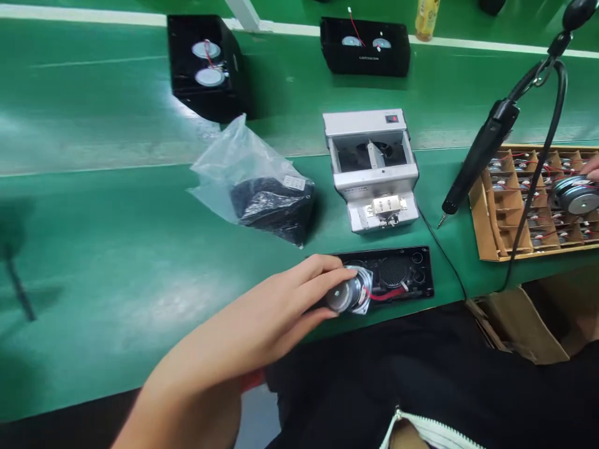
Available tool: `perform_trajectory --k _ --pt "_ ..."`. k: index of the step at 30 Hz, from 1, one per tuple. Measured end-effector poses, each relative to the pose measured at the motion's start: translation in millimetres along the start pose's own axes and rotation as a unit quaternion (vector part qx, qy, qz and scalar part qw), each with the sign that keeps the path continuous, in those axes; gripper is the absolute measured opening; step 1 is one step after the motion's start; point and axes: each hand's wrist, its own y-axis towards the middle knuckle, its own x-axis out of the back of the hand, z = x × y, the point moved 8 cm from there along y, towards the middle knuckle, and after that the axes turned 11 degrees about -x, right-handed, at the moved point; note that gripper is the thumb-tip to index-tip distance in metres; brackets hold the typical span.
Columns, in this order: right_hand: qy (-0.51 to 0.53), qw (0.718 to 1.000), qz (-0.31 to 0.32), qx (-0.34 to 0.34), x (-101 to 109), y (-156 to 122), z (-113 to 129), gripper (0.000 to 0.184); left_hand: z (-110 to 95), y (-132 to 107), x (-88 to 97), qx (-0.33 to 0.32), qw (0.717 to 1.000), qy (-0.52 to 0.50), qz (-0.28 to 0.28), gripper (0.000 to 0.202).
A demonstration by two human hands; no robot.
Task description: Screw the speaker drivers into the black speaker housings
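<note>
My left hand [285,305] reaches in from the lower left and grips a small round speaker driver [349,291] with a silver magnet. The driver sits tilted on the left end of a flat black speaker panel [412,274] lying at the near edge of the green bench. A red wire [388,294] runs from the driver across the panel. At the far right edge, fingers of my right hand [592,168] touch another speaker driver [576,194] over a cardboard tray [486,218]; most of that hand is out of frame.
A grey screw feeder box [374,168] stands behind the panel. An electric screwdriver [480,159] hangs on a cable to its right. A plastic bag of black parts [262,187] lies left. Two black speaker boxes [206,65] [365,47] sit farther back.
</note>
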Motion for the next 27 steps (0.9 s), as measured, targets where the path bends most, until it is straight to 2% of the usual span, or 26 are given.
perform_trajectory --k 3,5,7,9,11,13,16,18,21,23,24,27 --pt "-0.030 0.997 0.065 -0.014 -23.4 -7.3 17.3 0.061 2.8 -1.8 -5.1 -0.020 0.999 -0.028 0.029 0.051" --pt "-0.043 0.992 0.119 -0.017 -44.6 -8.6 29.3 0.065 8.1 -0.8 -9.5 -0.010 0.999 0.012 0.036 0.050" --pt "-0.047 0.986 0.159 -0.015 -61.9 -7.5 35.3 0.058 9.9 1.6 -13.1 -0.007 0.997 0.076 0.029 0.050" --pt "-0.046 0.985 0.169 -0.014 -72.2 -5.6 34.7 0.042 6.3 3.5 -15.9 -0.018 0.990 0.138 0.018 0.051" --pt "-0.042 0.990 0.137 -0.017 -74.6 -5.4 29.6 0.026 2.4 3.5 -17.5 -0.021 0.981 0.191 0.008 0.050" --pt "-0.033 0.997 0.061 -0.027 -68.7 -10.5 21.4 0.024 0.5 2.9 -16.8 -0.009 0.973 0.230 -0.012 0.049" --pt "-0.004 0.998 -0.046 -0.038 -59.8 -34.0 7.7 0.036 -1.9 4.3 -18.0 -0.005 0.963 0.268 -0.034 0.045" --pt "0.012 0.997 -0.072 -0.024 -61.3 -54.7 2.8 0.037 -3.3 6.6 -20.9 -0.011 0.957 0.288 -0.029 0.042" --pt "0.016 0.993 -0.116 -0.005 -63.0 -82.6 1.5 0.065 -5.2 7.5 -22.7 -0.019 0.953 0.301 -0.016 0.040" --pt "0.005 0.988 -0.156 -0.020 -61.7 -95.2 1.5 0.071 -8.5 6.6 -22.1 -0.033 0.954 0.299 -0.015 0.040" --pt "0.000 0.987 -0.156 -0.028 -63.7 -98.4 2.5 0.068 -9.8 6.3 -22.1 -0.038 0.954 0.298 -0.014 0.040" --pt "0.001 0.995 -0.095 -0.026 -77.6 -97.0 9.5 0.061 -10.8 7.8 -25.5 -0.032 0.952 0.304 -0.003 0.039"
